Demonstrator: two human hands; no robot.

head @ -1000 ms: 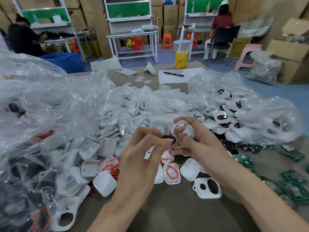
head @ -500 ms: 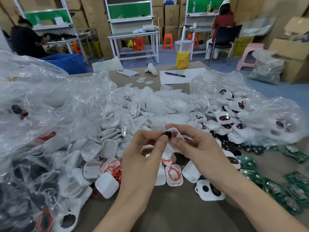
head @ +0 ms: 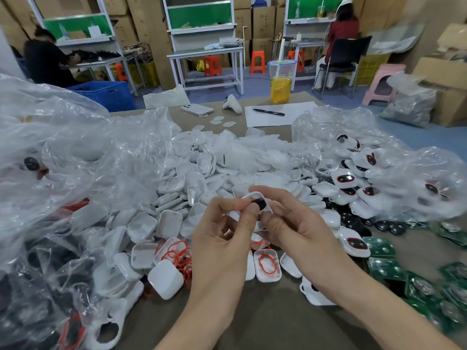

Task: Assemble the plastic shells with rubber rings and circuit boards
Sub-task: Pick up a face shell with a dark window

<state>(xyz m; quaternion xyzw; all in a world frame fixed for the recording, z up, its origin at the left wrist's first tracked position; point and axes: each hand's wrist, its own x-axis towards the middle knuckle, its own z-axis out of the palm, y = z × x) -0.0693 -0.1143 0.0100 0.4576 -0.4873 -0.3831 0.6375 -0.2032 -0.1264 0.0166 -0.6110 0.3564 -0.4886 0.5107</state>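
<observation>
Black insert (head: 260, 204) had moved from beside the white shell (head: 252, 196) into it; left hand (head: 222, 246) pinched it, right hand (head: 298, 226) gripped the shell. Seating looked nearly done.

- No text, label, brand or number is legible anywhere
- Small dark printing on the brown cardboard boxes (head: 262, 21) stacked at the back wall is too blurred to read
</observation>
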